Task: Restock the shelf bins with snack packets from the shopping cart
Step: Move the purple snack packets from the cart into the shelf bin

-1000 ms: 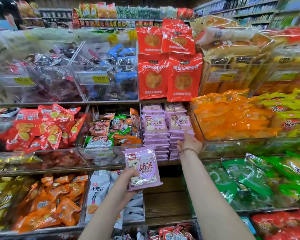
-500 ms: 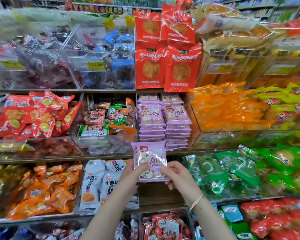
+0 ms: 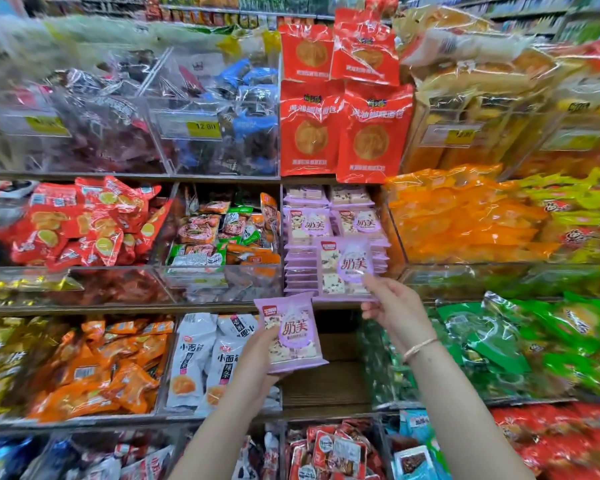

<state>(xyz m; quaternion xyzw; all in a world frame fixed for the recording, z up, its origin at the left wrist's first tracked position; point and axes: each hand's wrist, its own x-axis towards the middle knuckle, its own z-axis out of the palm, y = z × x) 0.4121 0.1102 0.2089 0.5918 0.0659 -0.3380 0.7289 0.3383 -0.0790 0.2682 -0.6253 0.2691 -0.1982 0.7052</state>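
Observation:
My left hand [image 3: 257, 355] grips a small stack of purple snack packets [image 3: 293, 332] in front of the lower shelf, label facing me. My right hand [image 3: 394, 306] pinches the lower right corner of one more purple packet [image 3: 345, 266] and holds it upright before the bin of purple packets [image 3: 303, 226] on the middle shelf. That bin holds two neat stacks of the same packet. The shopping cart is out of view.
Clear shelf bins surround the purple one: red packets [image 3: 84, 223] at left, mixed orange and green packets [image 3: 219, 237] beside it, orange packets [image 3: 465, 216] at right. Red bread bags [image 3: 343, 126] hang above. An empty brown shelf gap [image 3: 329, 379] lies below my hands.
My right hand came off the bin, took one purple packet from the stack in my left hand, and has lifted it up toward the purple bin. The view shifted slightly downward.

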